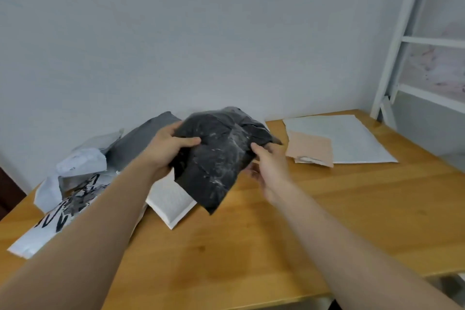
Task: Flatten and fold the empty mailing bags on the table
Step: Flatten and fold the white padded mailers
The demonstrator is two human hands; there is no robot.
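A crumpled black mailing bag (219, 156) is held up above the wooden table (251, 246), its lower corner hanging down. My left hand (167, 150) grips its left edge, thumb on the front. My right hand (268, 166) pinches its right edge. At the left lies a heap of bags: a grey bag (141, 141), a white crumpled bag (80, 163), a white bag with black print (63, 209) and a white bubble mailer (171, 200). Flat at the back right lie a large white bubble mailer (349, 138) and a folded pink mailer (310, 150) on top of it.
A pale wall stands behind the table. A white metal bed frame (397, 40) rises at the right rear corner. The table's near edge runs across the lower right.
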